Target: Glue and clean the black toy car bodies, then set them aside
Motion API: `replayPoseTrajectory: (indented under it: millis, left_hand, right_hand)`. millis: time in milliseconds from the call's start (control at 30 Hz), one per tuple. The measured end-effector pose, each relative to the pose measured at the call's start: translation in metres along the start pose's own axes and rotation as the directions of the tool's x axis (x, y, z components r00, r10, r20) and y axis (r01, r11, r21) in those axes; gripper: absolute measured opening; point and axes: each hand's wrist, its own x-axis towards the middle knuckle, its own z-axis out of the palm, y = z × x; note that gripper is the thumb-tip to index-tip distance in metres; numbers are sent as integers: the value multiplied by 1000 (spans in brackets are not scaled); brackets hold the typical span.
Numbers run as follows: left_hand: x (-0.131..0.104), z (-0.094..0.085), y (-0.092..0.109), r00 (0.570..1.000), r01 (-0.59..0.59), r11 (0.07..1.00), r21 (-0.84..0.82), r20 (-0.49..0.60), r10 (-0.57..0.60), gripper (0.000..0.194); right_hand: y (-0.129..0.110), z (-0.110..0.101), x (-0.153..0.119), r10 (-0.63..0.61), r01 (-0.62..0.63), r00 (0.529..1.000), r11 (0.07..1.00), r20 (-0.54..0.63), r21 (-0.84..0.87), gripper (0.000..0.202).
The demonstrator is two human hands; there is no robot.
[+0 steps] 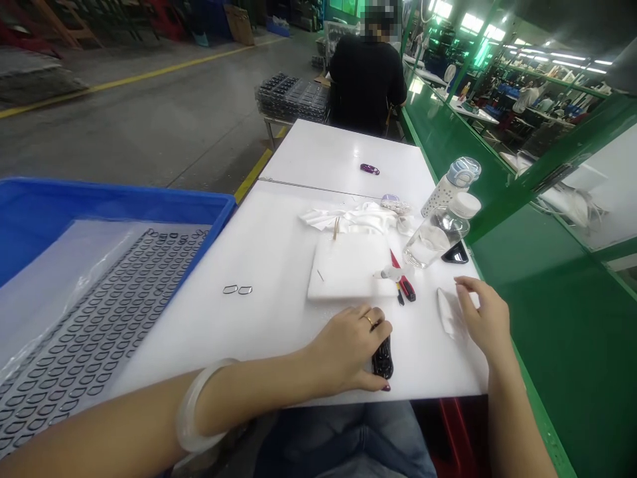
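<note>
The black piece is by the near edge of the white surface, held in the left grip. I cannot tell if the right grip holds the white cloth. How much is done or left does not show. Two small rings lie farther off.

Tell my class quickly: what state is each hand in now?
Left hand: curled over the black object, apparently holding it.
Right hand: loosely open at the small white cloth, no clear grip.
</note>
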Motion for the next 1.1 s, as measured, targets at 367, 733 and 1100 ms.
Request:
replayPoseTrajectory:
  millis: [367, 733, 1100]
  left_hand:
    - [1, -3, 0, 1000, -1, 1000, -17, 8, 1, 70]
    - [1, -2, 0, 1000, 0, 1000, -28, 3, 0, 70]
    - [0, -1, -1, 1000, 8, 999, -42, 8, -8, 71]
  right_hand:
    - [-19, -18, 3, 70, -86, 993, 979, 90, 183, 34]
    - [11, -29, 2, 438, -468, 879, 719, 188, 513, 34]
    - [-76, -50, 82, -42, 325, 798, 870, -602, 370, 32]
